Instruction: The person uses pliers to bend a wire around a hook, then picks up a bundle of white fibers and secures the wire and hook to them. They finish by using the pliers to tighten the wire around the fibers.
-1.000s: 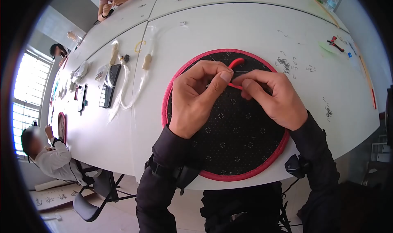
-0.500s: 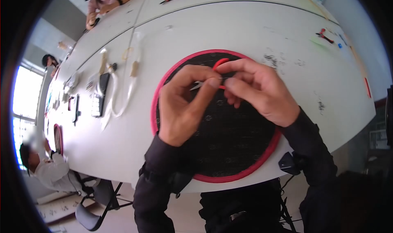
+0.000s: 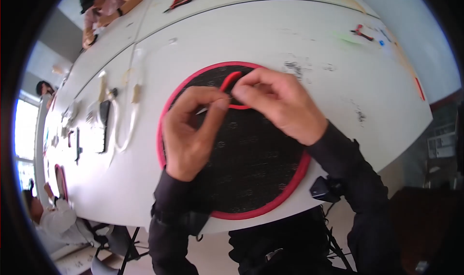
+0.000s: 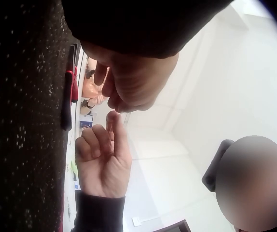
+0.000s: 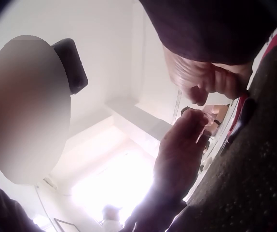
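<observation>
Thumb and forefinger of my left hand (image 3: 191,132) meet in a pinch over a round black mat (image 3: 251,168) with a red rim. My right hand (image 3: 285,103) pinches in the same way, its fingertips close to the left ones. The thing between the fingers is a very thin strand; its kind cannot be told. Beneath the hands, red-handled pliers (image 3: 231,81) lie on the mat, their middle partly covered by the fingers. In the left wrist view the pliers (image 4: 72,92) lie beside the hands, which are raised above the mat.
White strand bundles (image 3: 121,144) and a black phone (image 3: 104,125) lie on the table at left. Small dark curled bits (image 3: 293,69) are scattered at right. More pliers (image 3: 361,32) lie at the far right and others (image 3: 181,2) at the back. People sit at the far left.
In the head view, the hands, mat and table have shifted left together. The fingertips have moved slightly apart, and the fine line seen between them earlier is no longer distinct.
</observation>
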A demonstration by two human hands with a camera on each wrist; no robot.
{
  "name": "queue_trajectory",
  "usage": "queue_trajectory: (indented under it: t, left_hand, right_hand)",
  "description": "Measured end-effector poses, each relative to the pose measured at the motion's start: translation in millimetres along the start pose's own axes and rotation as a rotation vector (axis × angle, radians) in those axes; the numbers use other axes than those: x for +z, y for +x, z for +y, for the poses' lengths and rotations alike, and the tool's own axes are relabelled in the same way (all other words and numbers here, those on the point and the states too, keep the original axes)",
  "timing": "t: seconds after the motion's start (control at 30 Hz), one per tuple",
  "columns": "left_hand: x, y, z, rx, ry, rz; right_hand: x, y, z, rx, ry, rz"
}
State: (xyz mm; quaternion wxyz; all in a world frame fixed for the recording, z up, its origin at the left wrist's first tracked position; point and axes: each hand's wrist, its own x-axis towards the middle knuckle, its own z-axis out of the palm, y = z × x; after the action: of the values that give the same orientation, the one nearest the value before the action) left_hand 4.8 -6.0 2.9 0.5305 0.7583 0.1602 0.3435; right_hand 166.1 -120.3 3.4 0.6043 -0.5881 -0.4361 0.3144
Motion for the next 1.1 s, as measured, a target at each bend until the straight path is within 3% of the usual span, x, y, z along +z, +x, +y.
queue_trajectory:
  t: [0.17,0.43,0.67,1.1]
  left_hand:
    - [1,1,-5,0.078,0.158,0.039]
    - [1,1,4,0.136,0.379,0.005]
    - [0,1,-1,0.16,0.416,-0.017]
    - [0,1,-1,0.138,0.433,-0.036]
  right_hand:
    - [-6,-2,-14,0.068,0.018,0.089]
    - [-8,-4,-12,0.01,-0.172,0.049]
    - [-5,-2,-6,-0.063,-0.155,0.097]
    - [-5,-3,-6,0.057,-0.045,0.013]
